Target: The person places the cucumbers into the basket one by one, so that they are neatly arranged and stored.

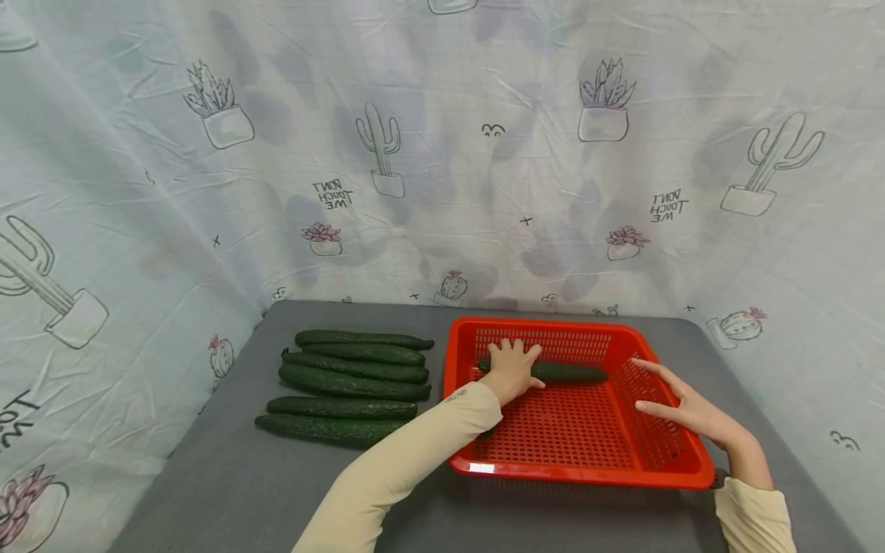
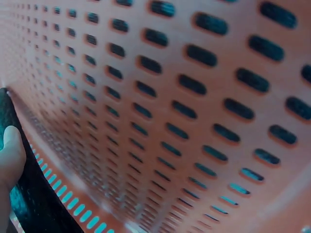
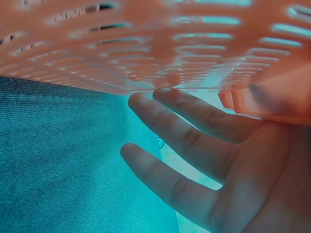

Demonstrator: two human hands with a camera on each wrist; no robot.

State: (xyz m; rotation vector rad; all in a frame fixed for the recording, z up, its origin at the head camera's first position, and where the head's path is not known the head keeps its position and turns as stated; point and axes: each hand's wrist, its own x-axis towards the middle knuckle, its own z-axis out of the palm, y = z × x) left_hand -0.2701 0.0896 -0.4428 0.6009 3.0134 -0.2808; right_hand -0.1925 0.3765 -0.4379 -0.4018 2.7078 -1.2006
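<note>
A dark green cucumber (image 1: pixel 570 372) lies crosswise along the back of a red perforated plastic basket (image 1: pixel 581 475). My left hand (image 1: pixel 512 370) is over its left part, fingers spread towards the back wall of the basket. In the left wrist view the thumb (image 2: pixel 12 150) lies against the cucumber (image 2: pixel 36 204); the other fingers are out of that view. At the basket's right side, my right hand (image 1: pixel 691 411) has thumb and forefinger spread apart at the rim. Three fairly straight fingers (image 3: pixel 187 138) show just under the slotted wall in the right wrist view.
Several cucumbers (image 1: pixel 356 384) lie side by side on the grey table (image 1: pixel 228 484), left of the basket. A dark green bit (image 1: pixel 487 434) shows by the basket's left wall, partly behind the left sleeve (image 1: pixel 408 461). A patterned cloth (image 1: pixel 442 153) hangs behind and along both sides.
</note>
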